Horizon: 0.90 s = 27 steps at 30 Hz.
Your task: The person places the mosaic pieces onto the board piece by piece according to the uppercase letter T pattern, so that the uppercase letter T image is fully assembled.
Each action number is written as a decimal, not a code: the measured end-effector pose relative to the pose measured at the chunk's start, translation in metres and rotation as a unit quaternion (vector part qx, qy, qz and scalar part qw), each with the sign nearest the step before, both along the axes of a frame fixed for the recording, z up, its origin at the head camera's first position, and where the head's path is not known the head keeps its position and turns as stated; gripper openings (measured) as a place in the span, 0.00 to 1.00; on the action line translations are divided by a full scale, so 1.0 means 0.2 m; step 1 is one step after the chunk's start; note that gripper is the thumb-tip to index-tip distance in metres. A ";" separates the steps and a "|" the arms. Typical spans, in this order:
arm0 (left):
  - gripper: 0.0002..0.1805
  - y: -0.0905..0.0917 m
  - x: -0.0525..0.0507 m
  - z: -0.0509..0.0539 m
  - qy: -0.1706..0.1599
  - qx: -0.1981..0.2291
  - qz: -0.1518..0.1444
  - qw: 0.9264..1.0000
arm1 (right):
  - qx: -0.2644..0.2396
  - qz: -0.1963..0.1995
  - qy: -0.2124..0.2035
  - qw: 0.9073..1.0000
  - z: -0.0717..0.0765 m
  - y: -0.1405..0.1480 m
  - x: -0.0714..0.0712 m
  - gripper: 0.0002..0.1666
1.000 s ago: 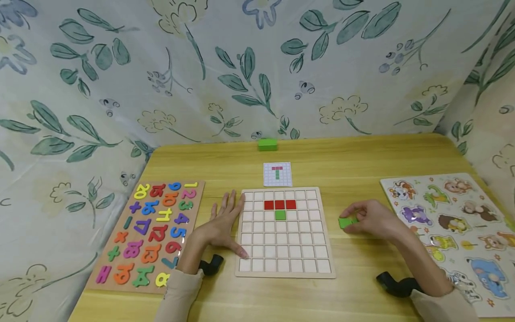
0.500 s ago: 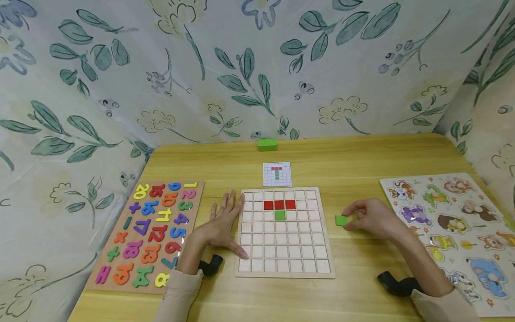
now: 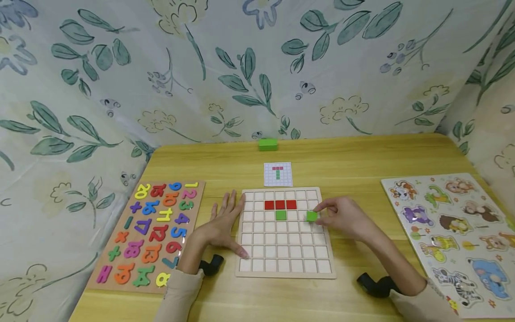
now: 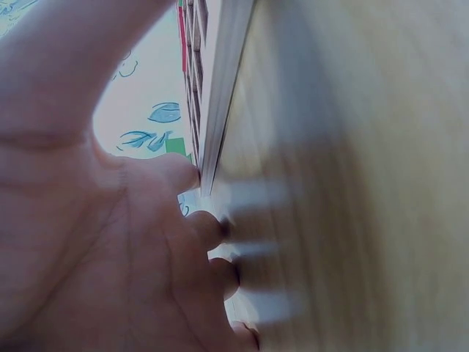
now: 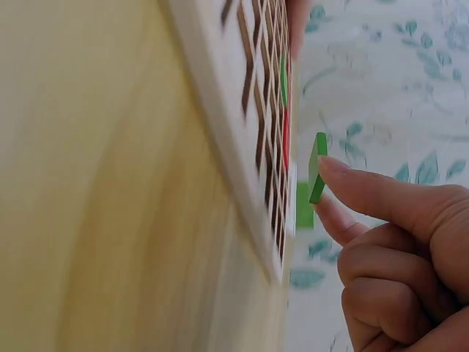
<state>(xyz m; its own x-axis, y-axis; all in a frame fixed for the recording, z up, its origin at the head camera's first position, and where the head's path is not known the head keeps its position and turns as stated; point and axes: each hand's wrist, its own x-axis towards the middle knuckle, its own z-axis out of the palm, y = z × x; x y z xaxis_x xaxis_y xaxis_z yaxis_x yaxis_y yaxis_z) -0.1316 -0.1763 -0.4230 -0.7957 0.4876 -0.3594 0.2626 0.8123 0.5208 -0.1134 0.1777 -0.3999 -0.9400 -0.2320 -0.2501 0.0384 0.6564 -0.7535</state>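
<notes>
A wooden grid board [image 3: 289,250] lies on the table, with three red tiles [image 3: 280,205] in a row and one green tile [image 3: 280,215] under the middle one. Between thumb and forefinger my right hand [image 3: 346,218] pinches another green tile [image 3: 311,216], held over the board's right side; the right wrist view shows this tile [image 5: 317,169] tilted on edge, above the board. With fingers spread, my left hand [image 3: 220,226] rests along the board's left edge, its thumb on the lower left corner. In the left wrist view its fingertips [image 4: 207,229] touch the table.
Behind the board lies a pattern card [image 3: 278,174] with a red and green T. Farther back is a green block [image 3: 268,145]. A number puzzle [image 3: 150,232] lies left, an animal puzzle [image 3: 446,223] right. A patterned cloth [image 3: 257,71] hangs behind the table.
My right hand has carried the green tile leftward from the bare table to over the board's right columns, shifting it out to the fingertips. The left hand stays in place.
</notes>
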 end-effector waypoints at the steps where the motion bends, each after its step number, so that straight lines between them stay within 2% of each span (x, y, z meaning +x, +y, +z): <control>1: 0.85 0.00 0.00 0.00 -0.001 0.000 0.000 1.000 | -0.005 0.008 0.002 1.000 0.00 -0.04 0.00 0.15; 6: 0.85 0.00 0.00 0.00 0.001 -0.002 -0.002 1.000 | -0.007 0.046 0.023 0.999 -0.02 -0.22 0.01 0.13; 11: 0.85 0.00 0.00 -0.01 0.002 -0.003 -0.004 1.000 | 0.007 0.051 0.045 0.998 -0.04 -0.33 0.00 0.12; 16: 0.85 0.00 0.00 -0.01 0.003 -0.004 -0.004 1.000 | 0.020 0.054 0.061 0.996 -0.05 -0.36 0.00 0.11; 27: 0.85 0.00 0.00 -0.01 0.004 -0.004 -0.001 1.000 | 0.026 0.045 0.064 0.997 -0.07 -0.37 0.00 0.12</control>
